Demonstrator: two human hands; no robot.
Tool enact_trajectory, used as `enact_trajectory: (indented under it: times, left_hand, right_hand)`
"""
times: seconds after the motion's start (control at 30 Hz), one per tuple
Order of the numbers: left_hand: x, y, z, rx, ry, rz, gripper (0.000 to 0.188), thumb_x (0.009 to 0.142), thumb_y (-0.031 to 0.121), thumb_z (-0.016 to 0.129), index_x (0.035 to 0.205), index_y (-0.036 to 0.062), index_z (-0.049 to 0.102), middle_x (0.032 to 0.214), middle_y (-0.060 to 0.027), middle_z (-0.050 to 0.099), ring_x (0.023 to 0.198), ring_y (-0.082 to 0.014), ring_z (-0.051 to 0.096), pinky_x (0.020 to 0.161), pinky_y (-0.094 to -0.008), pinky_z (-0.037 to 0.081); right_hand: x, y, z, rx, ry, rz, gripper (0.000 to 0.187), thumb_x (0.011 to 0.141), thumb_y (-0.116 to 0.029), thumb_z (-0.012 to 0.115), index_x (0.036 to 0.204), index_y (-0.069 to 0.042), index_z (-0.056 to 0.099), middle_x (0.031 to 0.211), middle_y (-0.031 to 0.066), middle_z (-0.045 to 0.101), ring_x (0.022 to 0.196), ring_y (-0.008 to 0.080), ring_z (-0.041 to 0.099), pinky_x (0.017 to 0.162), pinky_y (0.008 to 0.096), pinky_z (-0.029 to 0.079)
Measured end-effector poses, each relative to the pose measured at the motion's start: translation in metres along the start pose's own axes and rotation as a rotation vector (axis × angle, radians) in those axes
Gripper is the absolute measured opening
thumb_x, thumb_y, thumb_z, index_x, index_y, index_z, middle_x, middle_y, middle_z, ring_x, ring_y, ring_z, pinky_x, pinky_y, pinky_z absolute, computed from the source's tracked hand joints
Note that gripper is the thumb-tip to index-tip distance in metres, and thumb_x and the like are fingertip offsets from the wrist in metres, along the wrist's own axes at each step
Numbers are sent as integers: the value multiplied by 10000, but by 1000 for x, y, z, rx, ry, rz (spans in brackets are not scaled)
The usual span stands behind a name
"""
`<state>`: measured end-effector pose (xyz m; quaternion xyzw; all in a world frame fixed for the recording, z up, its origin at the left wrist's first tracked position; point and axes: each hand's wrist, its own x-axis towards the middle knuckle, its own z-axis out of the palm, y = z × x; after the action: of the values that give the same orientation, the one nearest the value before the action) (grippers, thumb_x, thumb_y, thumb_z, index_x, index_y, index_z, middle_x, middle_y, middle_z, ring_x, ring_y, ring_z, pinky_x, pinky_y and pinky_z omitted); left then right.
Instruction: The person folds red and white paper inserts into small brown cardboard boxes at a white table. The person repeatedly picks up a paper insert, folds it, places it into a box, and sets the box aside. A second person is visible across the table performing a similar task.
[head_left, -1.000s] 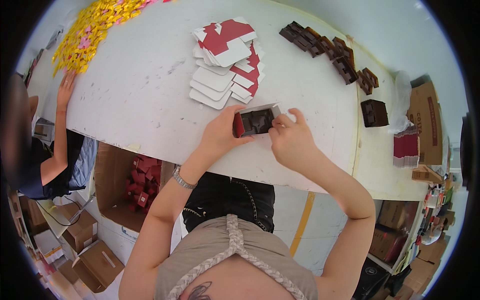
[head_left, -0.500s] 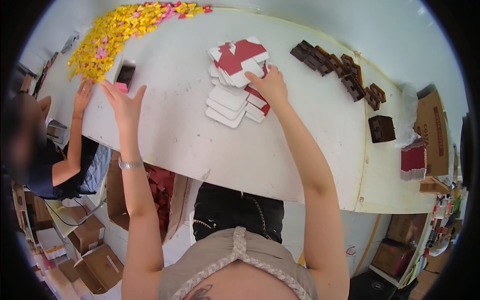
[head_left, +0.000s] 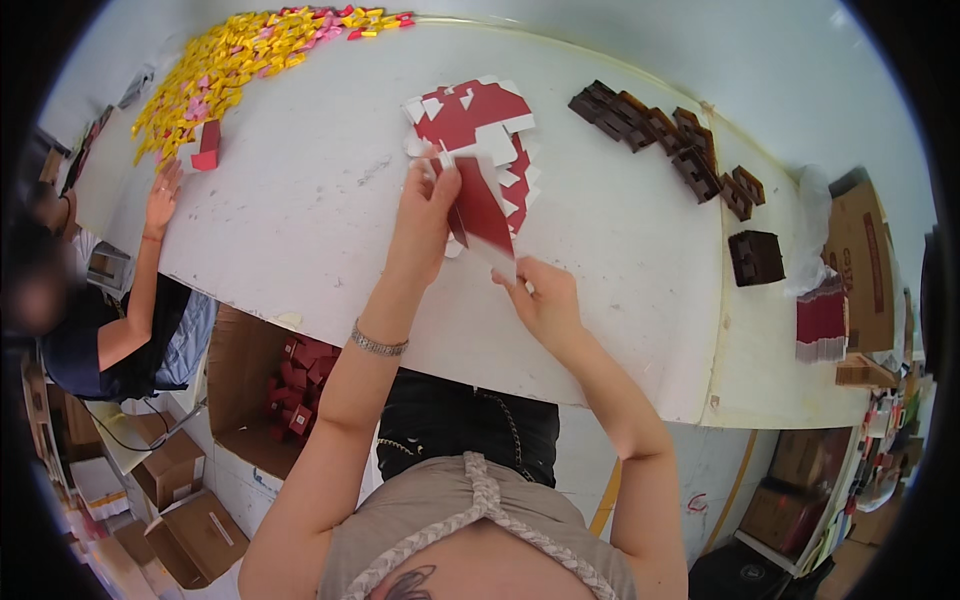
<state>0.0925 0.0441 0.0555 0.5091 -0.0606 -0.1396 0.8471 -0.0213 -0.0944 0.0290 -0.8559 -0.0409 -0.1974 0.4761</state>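
Observation:
A dark red and white flat carton blank [head_left: 482, 208] is tilted above the table between my hands, slightly smeared by motion. My left hand [head_left: 425, 220] grips its left edge, thumb on the red face. At its lower right corner, my right hand [head_left: 548, 305] pinches the card between thumb and fingers. Just beyond lies a loose stack of similar carton blanks [head_left: 455, 122], with red panels and white flaps fanned out; the held card and my left hand cover its near part.
Yellow and pink small packets [head_left: 225, 65] are heaped at far left, where a co-worker's hand [head_left: 162, 205] rests by a red box [head_left: 207, 148]. Dark brown trays [head_left: 650, 125] line the back right. Below the table edge, a cardboard box [head_left: 235, 400] holds red cartons.
My left hand has moved right from the table's left side onto a carton blank. My right hand has drawn back from the stack with it. A red box now stands beside the co-worker's hand.

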Motion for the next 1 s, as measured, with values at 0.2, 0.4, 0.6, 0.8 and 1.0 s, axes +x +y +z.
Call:
enact_trajectory:
  times: [0.2,0.4,0.6,0.8,1.0]
  left_hand:
    - [-34,-2,10,444,33,142,518,884,52,568,1341,-42,343,1047,-47,552,906,-87,550,785,-247,471]
    - [-88,1,27,414,-181,170,634,871,102,462,1447,-13,222,1318,-192,476,1140,-211,518,946,-314,452]
    - [-141,-5,3,40,-154,-29,582,893,279,505,1375,11,317,1311,-224,455,1192,-302,490,995,-420,427]
    - [-172,-13,-22,353,-243,41,362,922,289,497,1161,19,465,1169,-121,461,1184,-263,487,987,-395,380]
    - [-204,-21,-30,428,-189,9,275,887,89,452,1152,27,418,1198,-93,489,999,-152,429,927,-305,377]
  right_hand:
    - [-26,-19,-52,432,-194,186,565,739,-140,750,1263,-56,555,1281,185,544,1244,296,457,972,373,405]
    - [-48,-38,-37,454,-184,405,939,754,-119,773,1479,-70,178,1356,107,449,1238,199,442,976,357,413]
    - [-80,-64,-15,782,234,401,682,750,-17,750,1312,-38,364,1276,97,445,1151,190,489,970,330,416]
    - [-122,-68,-11,911,206,352,502,759,65,685,1176,-70,439,1326,97,370,1227,175,402,972,344,408]
    - [-150,-68,-6,749,113,474,431,754,94,663,1054,-83,409,1254,82,353,1152,169,438,878,309,470]
